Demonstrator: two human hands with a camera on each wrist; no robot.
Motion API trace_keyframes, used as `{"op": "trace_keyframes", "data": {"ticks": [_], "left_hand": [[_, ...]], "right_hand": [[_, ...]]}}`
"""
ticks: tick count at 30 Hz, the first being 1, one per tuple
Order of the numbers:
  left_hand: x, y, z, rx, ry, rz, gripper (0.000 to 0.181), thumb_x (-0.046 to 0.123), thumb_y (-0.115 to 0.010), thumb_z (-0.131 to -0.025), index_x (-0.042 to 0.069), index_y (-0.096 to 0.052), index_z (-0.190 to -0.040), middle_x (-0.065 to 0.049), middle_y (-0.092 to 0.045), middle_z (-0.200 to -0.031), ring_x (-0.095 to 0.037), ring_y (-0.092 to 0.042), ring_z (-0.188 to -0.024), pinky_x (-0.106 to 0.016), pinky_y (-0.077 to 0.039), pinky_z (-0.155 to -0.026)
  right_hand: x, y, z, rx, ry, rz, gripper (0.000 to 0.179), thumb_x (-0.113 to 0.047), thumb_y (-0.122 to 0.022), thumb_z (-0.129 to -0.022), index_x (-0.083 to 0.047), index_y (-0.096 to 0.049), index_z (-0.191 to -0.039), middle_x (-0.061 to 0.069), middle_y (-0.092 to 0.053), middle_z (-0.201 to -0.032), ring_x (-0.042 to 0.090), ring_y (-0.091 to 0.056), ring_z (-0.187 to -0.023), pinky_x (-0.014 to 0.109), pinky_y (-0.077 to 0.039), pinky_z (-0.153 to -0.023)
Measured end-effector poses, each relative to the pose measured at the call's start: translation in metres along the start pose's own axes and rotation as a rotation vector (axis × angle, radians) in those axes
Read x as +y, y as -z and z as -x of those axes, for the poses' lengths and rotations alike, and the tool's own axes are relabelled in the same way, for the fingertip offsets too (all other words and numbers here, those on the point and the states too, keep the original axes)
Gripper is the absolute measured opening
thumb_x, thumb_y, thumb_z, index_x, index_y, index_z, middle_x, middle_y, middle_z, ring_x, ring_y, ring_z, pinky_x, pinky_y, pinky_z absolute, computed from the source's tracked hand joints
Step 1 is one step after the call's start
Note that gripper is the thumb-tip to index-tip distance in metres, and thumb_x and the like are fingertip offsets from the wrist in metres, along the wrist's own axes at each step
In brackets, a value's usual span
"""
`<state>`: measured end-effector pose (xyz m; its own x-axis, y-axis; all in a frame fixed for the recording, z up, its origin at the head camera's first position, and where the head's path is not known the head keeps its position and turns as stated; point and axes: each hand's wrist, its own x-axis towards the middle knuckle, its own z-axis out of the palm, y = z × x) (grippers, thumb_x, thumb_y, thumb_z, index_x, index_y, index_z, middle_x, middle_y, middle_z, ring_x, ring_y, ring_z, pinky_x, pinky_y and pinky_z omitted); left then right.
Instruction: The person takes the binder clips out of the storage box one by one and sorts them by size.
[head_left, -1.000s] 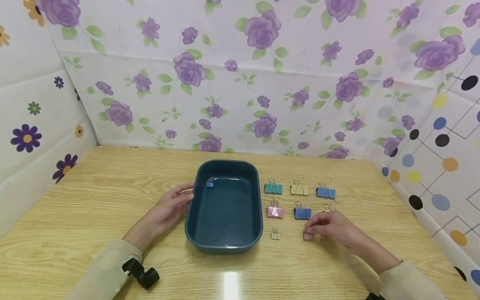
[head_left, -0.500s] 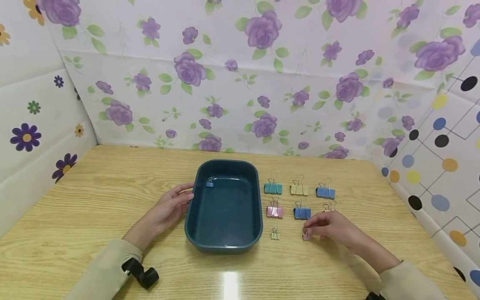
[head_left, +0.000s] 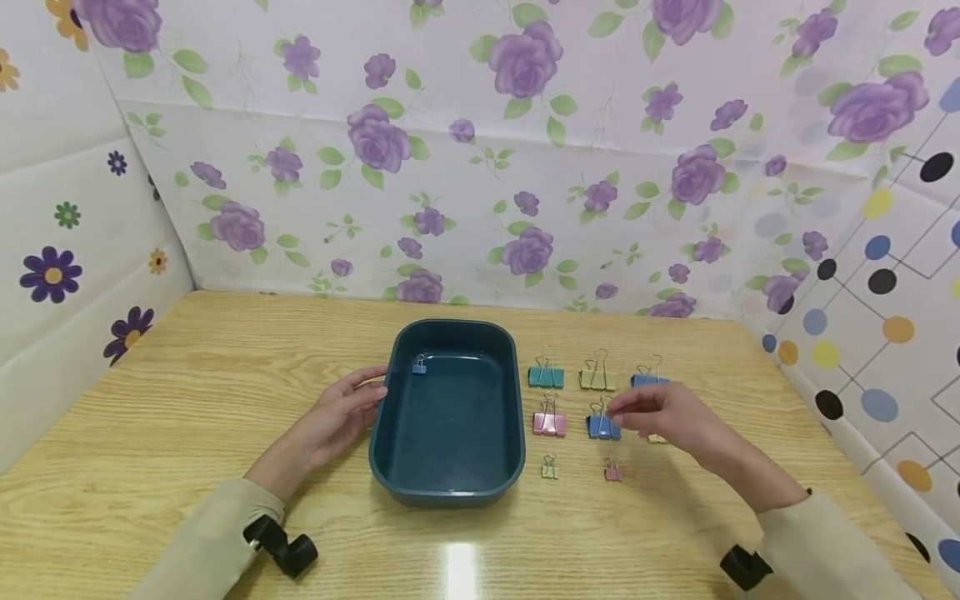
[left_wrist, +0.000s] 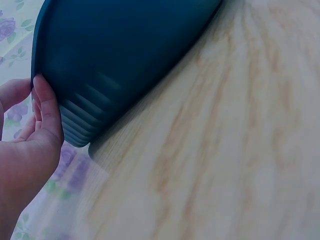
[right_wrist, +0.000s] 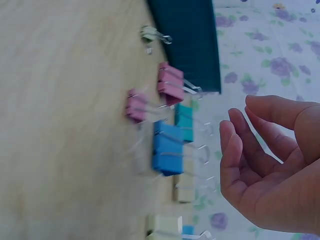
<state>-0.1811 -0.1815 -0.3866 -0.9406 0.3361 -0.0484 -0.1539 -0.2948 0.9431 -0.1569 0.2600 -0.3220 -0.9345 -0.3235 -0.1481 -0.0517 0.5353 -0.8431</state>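
Observation:
My left hand (head_left: 348,417) pinches the left wall of a dark teal plastic tray (head_left: 380,450) between thumb and fingers; the left wrist view shows the fingertips at the rim. Inside the tray, near the far left corner, sits a small blue binder clip (head_left: 420,367). My right hand (head_left: 675,417) hovers over the right side of the clips with nothing between its loosely bent fingers. Just left of its fingertips stands a blue binder clip (head_left: 603,427). Below it is a small pink clip (head_left: 613,472). The right hand partly hides a cream clip (head_left: 657,439).
Right of the tray stand a small light-green clip (head_left: 551,472), a larger pink clip (head_left: 550,424), a teal clip (head_left: 546,377), a pale yellow clip (head_left: 597,380) and another blue clip (head_left: 648,380). Flowered cloth (head_left: 450,167) hangs behind the wooden table (head_left: 247,375).
My right hand has let go of the small pink clip, which stays on the table, and has risen away toward the back. The left hand and tray have not moved.

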Motion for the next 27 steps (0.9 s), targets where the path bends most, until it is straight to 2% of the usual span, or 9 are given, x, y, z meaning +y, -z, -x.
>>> {"op": "trace_keyframes", "data": {"ticks": [5, 13, 22, 27], "left_hand": [[-0.001, 0.000, -0.001, 0.009, 0.008, 0.002, 0.049, 0.003, -0.049, -0.099, -0.011, -0.026, -0.141, 0.000, -0.064, -0.105, -0.009, -0.060, -0.095, -0.023, -0.049, -0.084], [-0.001, 0.000, -0.001, 0.009, 0.000, 0.004, 0.047, 0.002, -0.048, -0.099, -0.010, -0.027, -0.140, -0.002, -0.063, -0.106, -0.009, -0.060, -0.095, -0.023, -0.048, -0.085], [-0.001, -0.001, -0.002, 0.004, -0.009, 0.017, 0.046, -0.001, -0.046, -0.099, -0.011, -0.027, -0.140, -0.001, -0.063, -0.105, -0.009, -0.060, -0.095, -0.023, -0.048, -0.085], [-0.001, -0.001, -0.002, 0.003, -0.006, 0.015, 0.047, -0.001, -0.046, -0.099, -0.011, -0.026, -0.140, -0.001, -0.063, -0.104, -0.009, -0.060, -0.095, -0.023, -0.048, -0.085]], "right_hand": [[-0.015, -0.001, -0.010, 0.000, 0.040, 0.029, 0.031, -0.022, -0.067, -0.092, 0.000, -0.066, -0.114, 0.014, -0.066, -0.110, 0.036, -0.061, -0.100, 0.044, -0.052, -0.080], [-0.047, -0.002, -0.033, 0.006, 0.067, 0.034, 0.030, -0.023, -0.064, -0.094, -0.002, -0.065, -0.117, 0.012, -0.066, -0.115, 0.023, -0.062, -0.100, 0.038, -0.051, -0.082], [-0.076, -0.007, -0.058, 0.017, 0.083, 0.083, 0.030, -0.027, -0.064, -0.095, -0.008, -0.066, -0.118, 0.007, -0.064, -0.118, 0.023, -0.060, -0.101, 0.039, -0.050, -0.082], [-0.086, -0.016, -0.071, 0.016, 0.087, 0.053, 0.030, -0.025, -0.064, -0.095, -0.005, -0.066, -0.118, 0.009, -0.064, -0.119, 0.024, -0.060, -0.105, 0.042, -0.049, -0.086]]}}
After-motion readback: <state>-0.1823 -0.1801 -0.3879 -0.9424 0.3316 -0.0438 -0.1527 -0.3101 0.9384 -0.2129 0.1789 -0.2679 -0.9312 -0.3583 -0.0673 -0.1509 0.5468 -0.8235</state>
